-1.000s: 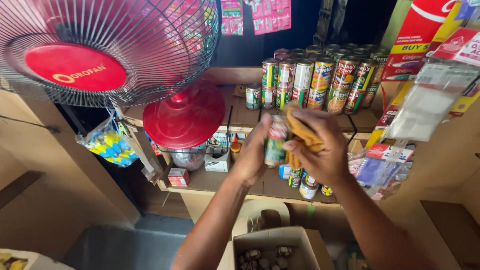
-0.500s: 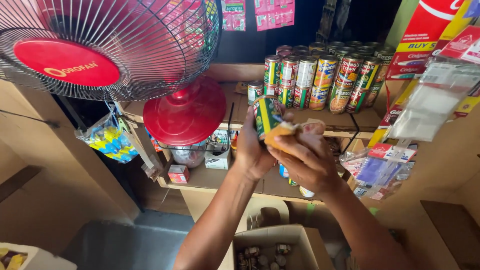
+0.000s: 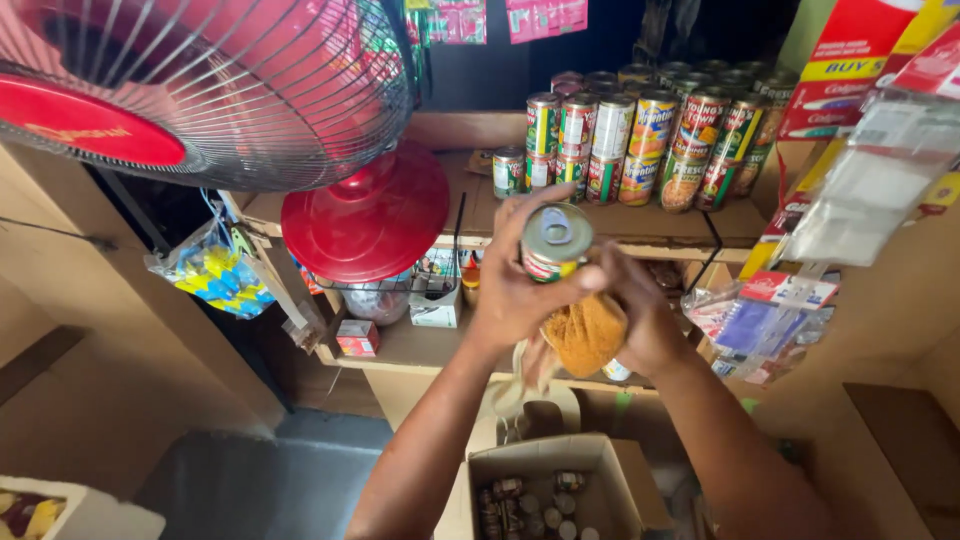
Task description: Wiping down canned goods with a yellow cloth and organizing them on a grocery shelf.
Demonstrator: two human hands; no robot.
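Fan (image 3: 200, 90): a red cage fan fills the upper left, its round red base (image 3: 365, 215) standing on the wooden shelf (image 3: 420, 345).
Left hand (image 3: 515, 290): fingers closed around a tin can (image 3: 556, 240), held upright with its pull-ring lid facing the camera, in front of the shelves.
Right hand (image 3: 640, 320): closed on an orange cloth (image 3: 585, 335), pressed against the can's lower side.
Stacked cans (image 3: 640, 135): rows on the upper shelf, well apart from the held can.
Cardboard box (image 3: 560, 490): open below the hands, more cans inside.
Risk: the can could slip from the one-handed grip while being rubbed, and drop into the box.
Change: half a second ago the can was tilted, label showing; now the lid faces up.
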